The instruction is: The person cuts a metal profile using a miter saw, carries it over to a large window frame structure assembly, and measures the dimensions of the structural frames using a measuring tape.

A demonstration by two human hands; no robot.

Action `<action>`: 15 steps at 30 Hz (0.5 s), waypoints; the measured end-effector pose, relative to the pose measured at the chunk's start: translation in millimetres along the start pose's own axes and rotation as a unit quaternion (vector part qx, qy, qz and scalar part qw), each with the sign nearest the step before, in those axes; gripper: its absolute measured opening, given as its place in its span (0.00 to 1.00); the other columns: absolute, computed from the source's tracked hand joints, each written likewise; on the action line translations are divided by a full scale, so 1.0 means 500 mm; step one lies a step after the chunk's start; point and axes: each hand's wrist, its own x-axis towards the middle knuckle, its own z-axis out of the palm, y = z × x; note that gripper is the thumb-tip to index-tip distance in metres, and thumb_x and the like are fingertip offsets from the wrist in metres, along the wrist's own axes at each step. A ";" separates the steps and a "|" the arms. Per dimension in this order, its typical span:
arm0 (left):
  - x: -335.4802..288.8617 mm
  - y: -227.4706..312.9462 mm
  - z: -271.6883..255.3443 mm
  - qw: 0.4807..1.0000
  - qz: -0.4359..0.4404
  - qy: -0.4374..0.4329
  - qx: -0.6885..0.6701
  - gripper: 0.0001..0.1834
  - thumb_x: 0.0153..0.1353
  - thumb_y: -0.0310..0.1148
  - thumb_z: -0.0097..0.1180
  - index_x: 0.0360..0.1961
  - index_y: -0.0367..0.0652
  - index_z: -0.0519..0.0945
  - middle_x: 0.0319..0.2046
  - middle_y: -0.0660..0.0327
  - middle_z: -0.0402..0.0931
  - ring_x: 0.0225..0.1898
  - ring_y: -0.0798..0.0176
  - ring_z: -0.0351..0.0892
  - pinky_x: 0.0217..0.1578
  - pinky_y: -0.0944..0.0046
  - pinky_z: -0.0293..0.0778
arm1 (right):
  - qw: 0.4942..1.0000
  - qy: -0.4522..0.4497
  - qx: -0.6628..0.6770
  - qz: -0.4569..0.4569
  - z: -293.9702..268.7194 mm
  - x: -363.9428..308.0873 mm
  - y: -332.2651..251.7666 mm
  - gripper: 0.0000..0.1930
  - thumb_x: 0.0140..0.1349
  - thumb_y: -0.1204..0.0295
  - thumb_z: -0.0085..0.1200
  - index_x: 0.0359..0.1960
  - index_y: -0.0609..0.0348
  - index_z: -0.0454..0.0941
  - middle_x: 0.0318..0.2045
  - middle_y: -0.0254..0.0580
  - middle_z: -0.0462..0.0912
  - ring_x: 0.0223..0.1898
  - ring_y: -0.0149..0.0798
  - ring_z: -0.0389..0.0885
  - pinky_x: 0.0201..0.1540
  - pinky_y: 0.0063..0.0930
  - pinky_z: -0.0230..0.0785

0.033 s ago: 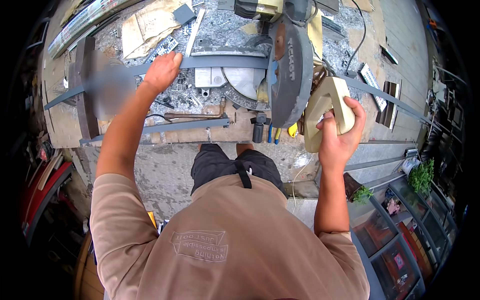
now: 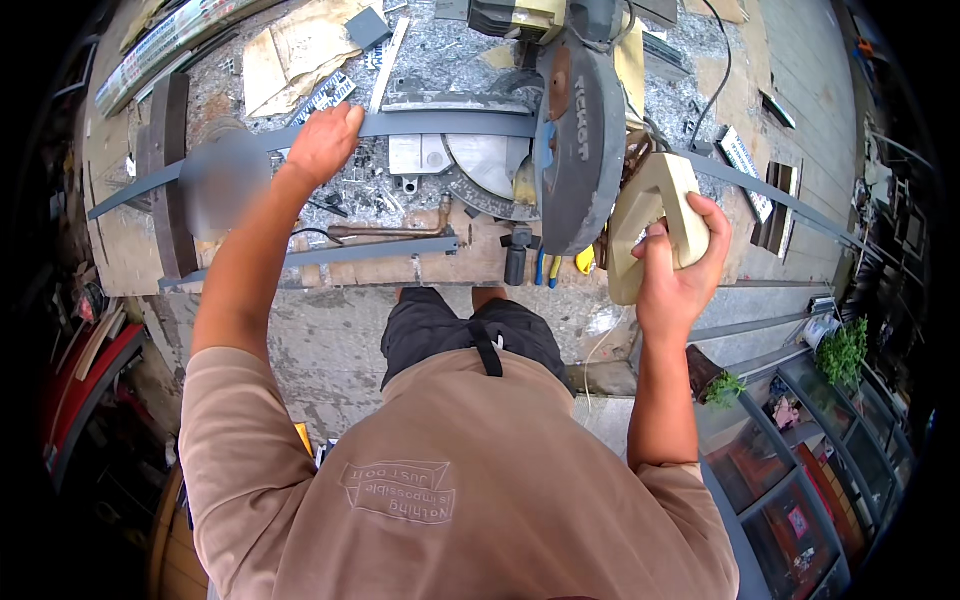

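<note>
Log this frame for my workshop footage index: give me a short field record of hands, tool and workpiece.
left hand: pressing down on the long grey metal bar
right hand: gripping the beige saw handle
tool: mitre saw, its blade guard raised over the bar
surface: workbench strewn with metal shavings
nearby: second grey bar along the bench's front edge

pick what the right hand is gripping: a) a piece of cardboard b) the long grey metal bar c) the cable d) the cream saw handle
d: the right hand is wrapped around the cream saw handle, while the left hand presses on the long grey metal bar.
</note>
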 end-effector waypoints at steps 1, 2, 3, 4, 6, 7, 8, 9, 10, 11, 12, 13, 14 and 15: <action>-0.001 0.000 0.001 1.000 -0.001 0.000 -0.001 0.10 0.66 0.29 0.58 0.46 0.42 0.72 0.40 0.50 0.78 0.43 0.41 0.82 0.49 0.44 0.76 | 1.000 0.000 0.001 -0.001 0.000 -0.001 0.000 0.24 0.66 0.84 0.57 0.64 0.58 0.71 0.56 0.45 0.75 0.36 0.32 0.83 0.37 0.27 0.80; -0.002 0.001 0.002 1.000 -0.002 0.000 -0.003 0.10 0.66 0.29 0.58 0.46 0.42 0.72 0.40 0.50 0.78 0.43 0.41 0.82 0.49 0.44 0.76 | 1.000 0.000 0.002 -0.002 -0.001 -0.001 0.001 0.24 0.67 0.84 0.57 0.64 0.58 0.71 0.56 0.45 0.75 0.36 0.32 0.83 0.37 0.27 0.80; -0.003 0.002 0.002 1.000 -0.002 0.002 -0.004 0.11 0.66 0.29 0.58 0.46 0.42 0.72 0.40 0.50 0.78 0.44 0.41 0.82 0.49 0.44 0.76 | 1.000 -0.001 0.003 -0.002 -0.001 -0.002 0.001 0.24 0.67 0.84 0.57 0.64 0.59 0.71 0.56 0.45 0.75 0.36 0.32 0.83 0.37 0.27 0.80; -0.005 0.004 0.000 1.000 -0.002 0.005 -0.005 0.11 0.66 0.29 0.58 0.46 0.42 0.72 0.40 0.50 0.78 0.44 0.41 0.82 0.49 0.44 0.76 | 1.000 -0.002 0.004 -0.001 -0.001 -0.002 0.002 0.24 0.67 0.84 0.57 0.63 0.59 0.71 0.56 0.45 0.75 0.36 0.32 0.83 0.37 0.27 0.80; -0.007 0.006 0.000 1.000 -0.004 0.003 -0.007 0.11 0.66 0.30 0.58 0.46 0.42 0.72 0.40 0.50 0.78 0.44 0.41 0.82 0.50 0.44 0.76 | 1.000 -0.002 0.003 -0.001 -0.001 -0.003 0.002 0.24 0.66 0.84 0.57 0.63 0.59 0.71 0.56 0.45 0.75 0.36 0.32 0.83 0.37 0.26 0.80; -0.008 0.006 -0.001 1.000 -0.006 -0.002 -0.008 0.11 0.66 0.30 0.58 0.46 0.42 0.72 0.40 0.50 0.78 0.45 0.41 0.82 0.50 0.44 0.76 | 1.000 0.000 0.001 -0.002 -0.001 -0.005 0.002 0.24 0.66 0.84 0.57 0.63 0.59 0.71 0.56 0.44 0.75 0.37 0.32 0.83 0.37 0.26 0.80; -0.010 0.005 -0.002 1.000 -0.007 -0.007 -0.009 0.11 0.66 0.30 0.58 0.46 0.42 0.72 0.40 0.50 0.78 0.45 0.41 0.82 0.50 0.44 0.76 | 1.000 0.001 -0.002 -0.003 0.000 -0.007 0.002 0.24 0.66 0.84 0.57 0.63 0.59 0.71 0.56 0.44 0.75 0.37 0.32 0.83 0.37 0.26 0.80; -0.005 0.007 -0.002 1.000 -0.007 -0.008 -0.013 0.11 0.66 0.30 0.59 0.46 0.42 0.72 0.40 0.50 0.78 0.46 0.41 0.82 0.50 0.44 0.76 | 1.000 0.001 -0.003 -0.006 -0.001 -0.008 0.001 0.24 0.66 0.83 0.58 0.63 0.59 0.71 0.56 0.44 0.75 0.39 0.33 0.83 0.39 0.26 0.80; -0.005 0.009 -0.006 1.000 -0.006 -0.010 -0.016 0.12 0.66 0.30 0.59 0.47 0.42 0.72 0.41 0.50 0.78 0.46 0.41 0.82 0.50 0.44 0.76 | 1.000 0.002 -0.005 -0.008 -0.001 -0.010 0.003 0.24 0.66 0.83 0.58 0.63 0.59 0.71 0.56 0.45 0.76 0.40 0.34 0.83 0.41 0.27 0.80; -0.008 0.009 -0.010 1.000 -0.004 -0.011 -0.019 0.12 0.66 0.30 0.60 0.47 0.42 0.72 0.41 0.50 0.78 0.46 0.41 0.82 0.50 0.44 0.76 | 1.000 0.004 -0.007 -0.010 -0.002 -0.013 0.009 0.24 0.65 0.83 0.58 0.63 0.59 0.72 0.56 0.45 0.76 0.42 0.35 0.83 0.44 0.28 0.80; -0.006 0.009 -0.011 1.000 -0.009 -0.021 -0.017 0.14 0.64 0.30 0.63 0.46 0.41 0.71 0.42 0.49 0.78 0.48 0.40 0.81 0.51 0.44 0.75 | 1.000 0.013 -0.018 -0.011 -0.003 -0.016 0.017 0.24 0.64 0.82 0.59 0.62 0.58 0.72 0.55 0.45 0.78 0.44 0.37 0.84 0.47 0.30 0.79; -0.002 0.014 -0.019 0.999 -0.015 -0.026 -0.014 0.15 0.63 0.30 0.64 0.46 0.41 0.71 0.42 0.49 0.77 0.48 0.40 0.81 0.51 0.44 0.75 | 0.999 0.024 -0.030 -0.011 -0.005 -0.019 0.025 0.24 0.63 0.81 0.60 0.61 0.58 0.73 0.53 0.46 0.79 0.46 0.39 0.84 0.51 0.32 0.79; 0.006 0.017 -0.025 0.999 -0.017 -0.024 -0.014 0.17 0.62 0.29 0.65 0.47 0.41 0.71 0.43 0.48 0.77 0.49 0.40 0.81 0.51 0.44 0.75 | 0.999 0.031 -0.044 -0.010 -0.003 -0.017 0.032 0.24 0.62 0.80 0.61 0.61 0.58 0.74 0.52 0.47 0.81 0.49 0.41 0.84 0.55 0.34 0.78; 0.005 0.013 -0.018 0.999 -0.015 -0.043 -0.025 0.17 0.61 0.28 0.66 0.47 0.40 0.72 0.44 0.47 0.77 0.49 0.40 0.80 0.52 0.44 0.74 | 0.994 0.039 -0.085 -0.063 -0.008 -0.020 0.040 0.24 0.61 0.79 0.62 0.61 0.55 0.75 0.48 0.47 0.84 0.48 0.42 0.86 0.53 0.35 0.79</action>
